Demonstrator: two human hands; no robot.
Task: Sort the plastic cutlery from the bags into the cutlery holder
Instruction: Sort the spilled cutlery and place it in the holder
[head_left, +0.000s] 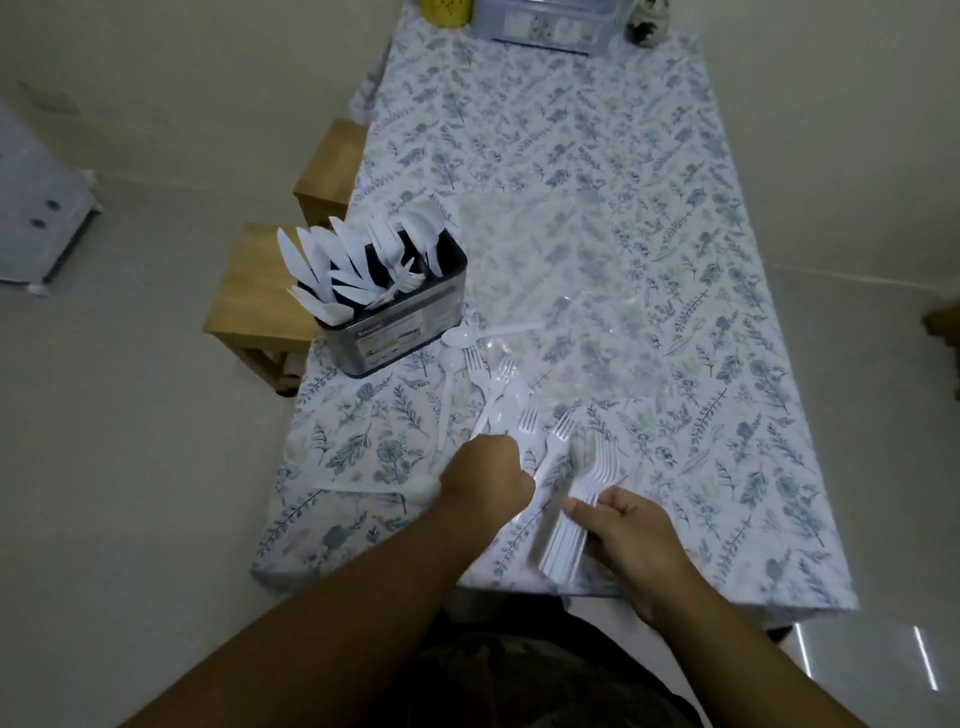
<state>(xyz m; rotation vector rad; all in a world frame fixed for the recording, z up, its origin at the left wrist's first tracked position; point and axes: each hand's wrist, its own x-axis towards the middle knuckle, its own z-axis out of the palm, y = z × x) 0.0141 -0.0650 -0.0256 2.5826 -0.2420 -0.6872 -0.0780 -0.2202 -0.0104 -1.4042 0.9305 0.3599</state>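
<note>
Forks (574, 512), white plastic, sit stacked as a bundle in the right hand (631, 535); fingers curl round the handles, tines point away from the person, over the near edge of the surface (727, 291). Left hand (485, 480) is closed into a fist w/ knuckles up, just left of the bundle; white handles stick out past its far side, so it seems to grip sth, but which piece can't be told.

Loose cutlery lies just beyond the hands: a fork (556, 441) btwn them, more forks and spoons (496, 387) in a small heap, partly under clear plastic bags (561, 291) spread flat mid-surface. One spoon (460, 339) lies beside the holder's base.

Cutlery holder (395, 312), a dark metal box w/ a label, stands at the left edge of the surface. Knives (322, 270) fill its near-left compartment, blades up and fanned out; more white pieces stand in the far part, types hard to tell.

Surface has a floral blue-green cloth. At its far end: a clear lidded box (543, 23), a yellow cup (445, 11), a small patterned jar (647, 23). Two wooden stools (254, 296) stand on the floor to the left.
</note>
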